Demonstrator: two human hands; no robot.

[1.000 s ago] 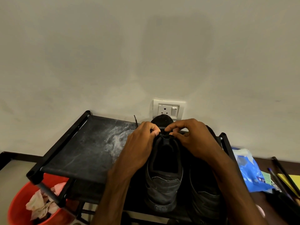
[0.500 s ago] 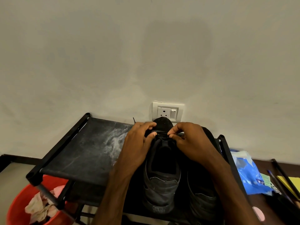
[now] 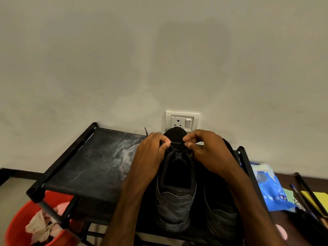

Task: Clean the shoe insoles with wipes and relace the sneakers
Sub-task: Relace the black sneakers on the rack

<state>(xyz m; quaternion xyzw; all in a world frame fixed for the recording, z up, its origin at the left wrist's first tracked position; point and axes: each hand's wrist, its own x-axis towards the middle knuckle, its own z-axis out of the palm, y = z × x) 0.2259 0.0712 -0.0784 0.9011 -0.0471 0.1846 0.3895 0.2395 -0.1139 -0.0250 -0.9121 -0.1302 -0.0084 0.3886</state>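
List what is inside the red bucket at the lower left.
Crumpled whitish and pink wipes lie inside the red bucket. A leg of the black rack crosses in front, and the wipes cover the bucket's bottom, so anything beneath them cannot be seen.

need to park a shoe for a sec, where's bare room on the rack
Free: the rack, left half, between its left bar and the left hand. Crowded: the right half, with both shoes and the right hand; beside it, the wipes pack and pens.
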